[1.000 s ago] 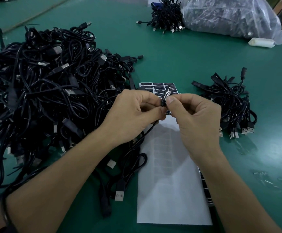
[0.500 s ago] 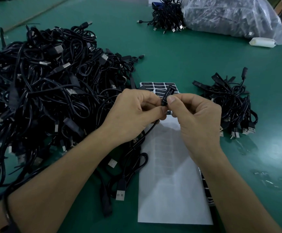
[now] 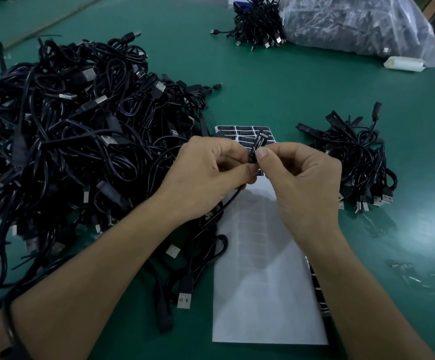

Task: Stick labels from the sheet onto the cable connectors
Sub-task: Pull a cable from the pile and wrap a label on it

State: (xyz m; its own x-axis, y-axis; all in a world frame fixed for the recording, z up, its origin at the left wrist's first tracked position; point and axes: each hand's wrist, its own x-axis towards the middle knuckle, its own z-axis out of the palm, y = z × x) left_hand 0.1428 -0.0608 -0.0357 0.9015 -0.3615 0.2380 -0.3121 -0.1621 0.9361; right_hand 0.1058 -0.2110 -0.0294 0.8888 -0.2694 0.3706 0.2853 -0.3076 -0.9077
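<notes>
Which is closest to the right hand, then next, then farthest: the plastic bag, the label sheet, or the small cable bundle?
In the head view:
1. Label sheet, right under the right hand.
2. Small cable bundle, just to its right.
3. Plastic bag, far back, right side.

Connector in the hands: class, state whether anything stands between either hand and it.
Nothing visible does. The left hand and the right hand both pinch the connector directly, above the label sheet. Its cable trails down from under the left hand and is not in the way.
</notes>
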